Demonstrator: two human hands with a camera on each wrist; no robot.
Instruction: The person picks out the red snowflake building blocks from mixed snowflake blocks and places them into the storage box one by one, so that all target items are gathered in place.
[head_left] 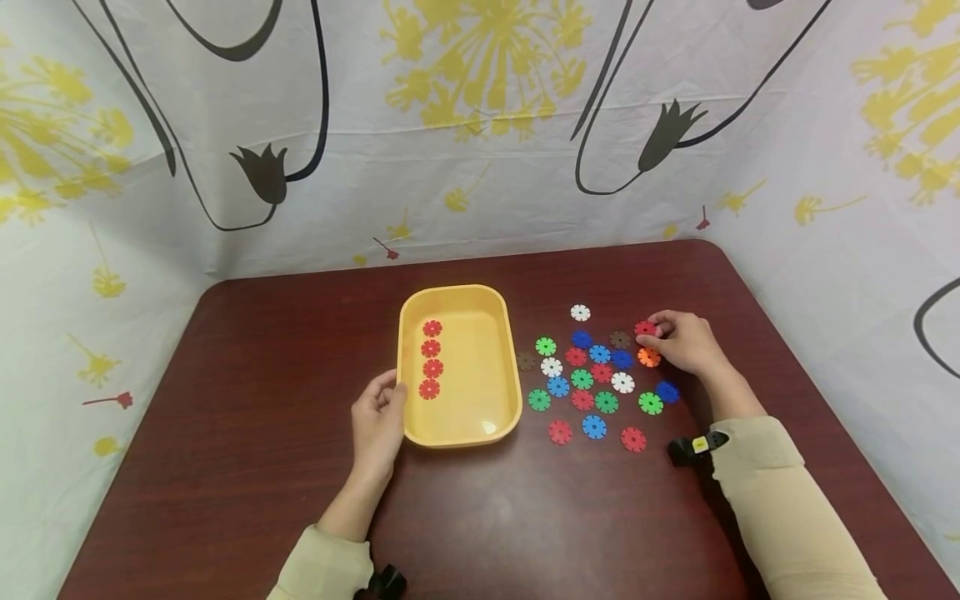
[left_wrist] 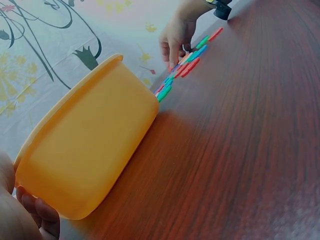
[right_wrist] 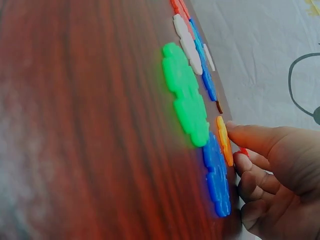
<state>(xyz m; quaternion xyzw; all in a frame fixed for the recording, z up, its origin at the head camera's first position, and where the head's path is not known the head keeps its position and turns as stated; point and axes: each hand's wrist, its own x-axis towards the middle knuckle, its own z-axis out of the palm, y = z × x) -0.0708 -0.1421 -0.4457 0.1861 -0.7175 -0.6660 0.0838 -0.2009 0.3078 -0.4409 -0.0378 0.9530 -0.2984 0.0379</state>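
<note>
My left hand grips the left side of a yellow tray, its thumb at the rim and its fingers curled against the outer wall. Inside the tray, several red notched plastic discs form a column near the left side. Over at the right, my right hand pinches a red notched disc between thumb and fingers at the far edge of a spread of loose discs. The right wrist view shows only a sliver of that red disc behind the thumb. Just nearer lies an orange disc.
Loose discs in green, blue, white, brown and red lie flat right of the tray. The dark wooden table meets a patterned cloth at its back and sides.
</note>
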